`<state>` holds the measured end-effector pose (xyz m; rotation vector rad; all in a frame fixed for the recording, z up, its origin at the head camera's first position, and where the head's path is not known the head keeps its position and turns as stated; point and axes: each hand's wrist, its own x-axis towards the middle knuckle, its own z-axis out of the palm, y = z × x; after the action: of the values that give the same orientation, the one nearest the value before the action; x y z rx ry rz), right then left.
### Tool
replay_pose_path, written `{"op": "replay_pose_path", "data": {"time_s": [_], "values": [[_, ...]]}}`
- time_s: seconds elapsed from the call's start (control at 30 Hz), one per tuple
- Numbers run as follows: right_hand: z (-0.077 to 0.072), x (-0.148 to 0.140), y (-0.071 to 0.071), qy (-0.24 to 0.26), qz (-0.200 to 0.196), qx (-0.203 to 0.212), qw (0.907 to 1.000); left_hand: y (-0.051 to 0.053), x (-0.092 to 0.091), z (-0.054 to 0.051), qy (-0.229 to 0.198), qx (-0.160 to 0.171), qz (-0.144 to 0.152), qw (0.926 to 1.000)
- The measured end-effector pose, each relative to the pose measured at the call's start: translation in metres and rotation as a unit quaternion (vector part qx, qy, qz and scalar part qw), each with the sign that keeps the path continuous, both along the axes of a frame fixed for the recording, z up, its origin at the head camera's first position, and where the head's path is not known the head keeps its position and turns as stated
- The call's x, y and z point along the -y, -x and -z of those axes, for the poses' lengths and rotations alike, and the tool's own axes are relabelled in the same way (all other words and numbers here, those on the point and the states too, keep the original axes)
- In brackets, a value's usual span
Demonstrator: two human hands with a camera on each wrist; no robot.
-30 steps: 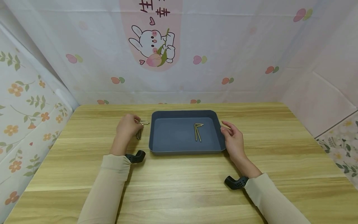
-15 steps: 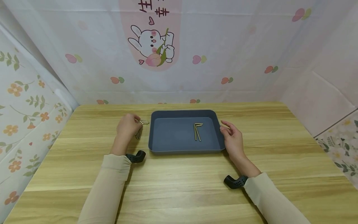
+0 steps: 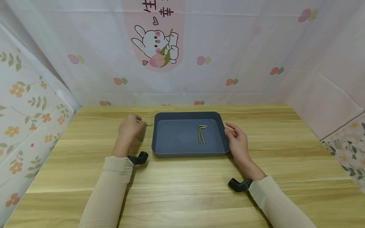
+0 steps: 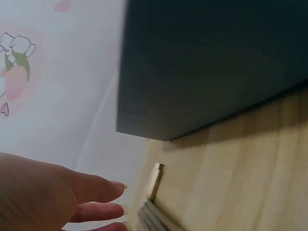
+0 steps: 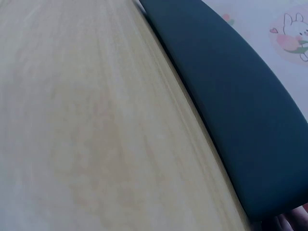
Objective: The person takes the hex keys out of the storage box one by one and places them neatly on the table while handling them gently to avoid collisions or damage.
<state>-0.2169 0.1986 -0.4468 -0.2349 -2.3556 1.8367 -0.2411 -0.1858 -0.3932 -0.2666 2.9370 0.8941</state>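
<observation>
A stack of brass-coloured hex keys (image 3: 142,133) lies on the table left of the tray. My left hand (image 3: 129,129) hovers over their bend, fingertips close to them; in the left wrist view its fingers (image 4: 98,187) are fairly straight and no key shows between them. Two more hex keys (image 3: 201,134) lie inside the blue-grey tray (image 3: 176,155), towards its right end. Against the tray's right wall rests my right hand (image 3: 238,142), its fingers loosely bent. Only a bit of its fingers (image 5: 296,219) shows by the tray's corner in the right wrist view.
The wooden table (image 3: 182,190) carries the tray near its back edge. Behind hangs a white printed cloth (image 3: 242,41), with a flowered cloth (image 3: 28,126) at the left. Black wrist cameras (image 3: 139,158) sit on both wrists.
My left hand has shifted very slightly, and the bend of the stacked hex keys shows a little differently beside its fingertips. The right hand, the tray and the two keys in it stay put.
</observation>
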Motion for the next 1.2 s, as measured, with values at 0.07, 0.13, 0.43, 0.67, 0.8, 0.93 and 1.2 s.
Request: {"op": "replay_pose_path", "data": {"time_s": [0.07, 0.13, 0.43, 0.67, 0.8, 0.93, 1.2], "values": [[0.0, 0.0, 0.0, -0.002, 0.001, 0.003, 1.0, 0.0, -0.001, -0.004, -0.002, -0.006, -0.002, 1.0], [0.001, -0.001, -0.001, -0.004, 0.003, 0.005, 1.0, -0.001, -0.004, -0.008, -0.004, -0.014, -0.001, 0.9999], [0.002, 0.002, 0.001, -0.013, -0.004, -0.007, 0.9999, -0.011, -0.026, -0.025, -0.018, -0.056, 0.035, 0.9976], [0.001, 0.004, 0.004, -0.014, -0.009, -0.008, 0.9998, -0.017, -0.056, -0.037, -0.027, -0.054, 0.093, 0.9938], [0.0, 0.004, 0.003, -0.017, -0.01, -0.006, 0.9998, -0.018, -0.077, -0.042, -0.023, -0.022, 0.149, 0.9883], [-0.001, 0.003, 0.002, -0.017, -0.008, -0.008, 0.9998, -0.013, -0.093, -0.048, -0.024, 0.005, 0.193, 0.9809], [0.001, 0.0, 0.001, -0.01, -0.007, -0.009, 0.9999, 0.011, -0.105, -0.049, -0.01, 0.054, 0.226, 0.9726]]}}
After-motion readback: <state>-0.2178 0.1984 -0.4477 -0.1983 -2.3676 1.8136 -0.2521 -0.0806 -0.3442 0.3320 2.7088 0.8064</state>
